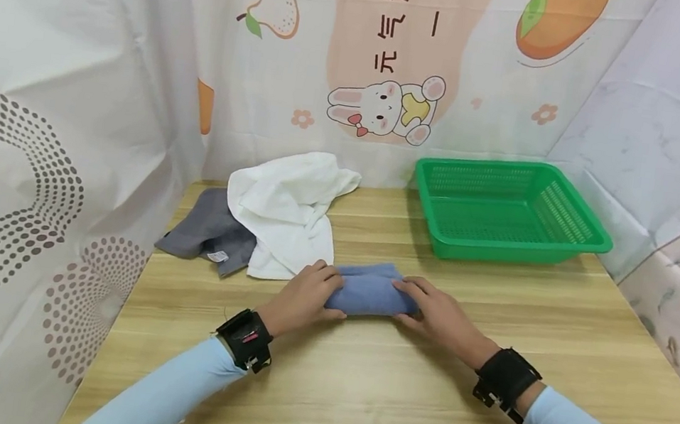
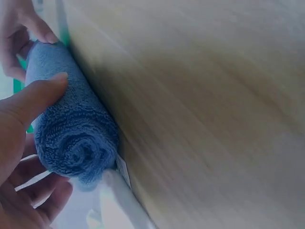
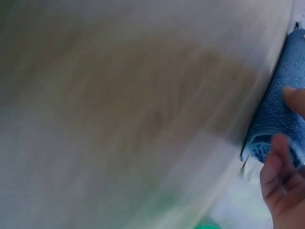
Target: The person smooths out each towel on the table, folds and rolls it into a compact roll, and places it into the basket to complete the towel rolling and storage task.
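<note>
A blue towel [image 1: 370,296], rolled into a thick cylinder, lies crosswise on the wooden table. A short flat part of it extends behind the roll. My left hand [image 1: 302,294] grips the roll's left end, thumb on the near side and fingers over the far side. At the other end my right hand [image 1: 443,319] holds it in the same way. The left wrist view shows the spiral end of the rolled towel [image 2: 76,148], with a small pale label under it. In the right wrist view, fingertips [image 3: 280,143] are at the towel's other coiled end.
Behind my left hand lie a crumpled white towel [image 1: 289,209] and a dark grey cloth [image 1: 202,226] with a label, partly under the white one. A green plastic basket [image 1: 518,251] stands at the back right. Printed curtains [image 1: 400,48] hang behind the wooden table [image 1: 366,402].
</note>
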Demonstrator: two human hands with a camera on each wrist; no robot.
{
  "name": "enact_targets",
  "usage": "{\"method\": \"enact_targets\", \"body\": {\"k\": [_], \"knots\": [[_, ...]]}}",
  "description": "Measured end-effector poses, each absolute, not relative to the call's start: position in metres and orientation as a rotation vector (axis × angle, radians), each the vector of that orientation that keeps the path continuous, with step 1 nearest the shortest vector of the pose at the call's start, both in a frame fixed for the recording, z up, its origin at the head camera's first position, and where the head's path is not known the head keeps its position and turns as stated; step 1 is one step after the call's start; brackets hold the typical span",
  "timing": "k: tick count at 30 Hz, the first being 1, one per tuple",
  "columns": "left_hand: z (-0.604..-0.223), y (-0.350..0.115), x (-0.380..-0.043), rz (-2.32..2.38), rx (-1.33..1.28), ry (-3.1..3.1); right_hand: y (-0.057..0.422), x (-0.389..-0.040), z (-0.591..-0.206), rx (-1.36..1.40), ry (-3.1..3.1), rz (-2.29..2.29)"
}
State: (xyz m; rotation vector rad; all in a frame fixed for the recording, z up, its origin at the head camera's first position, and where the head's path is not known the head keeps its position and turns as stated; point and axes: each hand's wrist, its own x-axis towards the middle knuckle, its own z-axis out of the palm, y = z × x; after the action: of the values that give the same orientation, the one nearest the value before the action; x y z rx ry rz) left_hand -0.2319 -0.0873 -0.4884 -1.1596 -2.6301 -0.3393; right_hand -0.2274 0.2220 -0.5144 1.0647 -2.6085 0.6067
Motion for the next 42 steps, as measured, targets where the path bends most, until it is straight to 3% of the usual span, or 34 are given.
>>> {"method": "enact_targets", "body": {"k": [8,19,23,31,42], "knots": [[-0.485,-0.093,-0.246,-0.725,-1.09,-2.864,0.22,-0.242,-0.508,0.964,-2.868,0.974],[-0.495,-0.082,-0.241,-0.314,-1.049,-2.839,0.22,-0.259,-0.496,0.846,-3.056,1.253],[-0.498,-0.081,-0.239,-0.232,-1.077,-2.78,0.214,-0.255,-0.491,0.904,-3.036,1.073],[-0.504,-0.079,-0.242,-0.222,-1.084,-2.865,0.175,-0.228,-0.491,1.135,-2.863,0.23],[-0.502,-0.069,-0.254,0.083,-1.009,-2.767,0.167,-0.253,-0.502,1.1,-2.835,0.186]]}}
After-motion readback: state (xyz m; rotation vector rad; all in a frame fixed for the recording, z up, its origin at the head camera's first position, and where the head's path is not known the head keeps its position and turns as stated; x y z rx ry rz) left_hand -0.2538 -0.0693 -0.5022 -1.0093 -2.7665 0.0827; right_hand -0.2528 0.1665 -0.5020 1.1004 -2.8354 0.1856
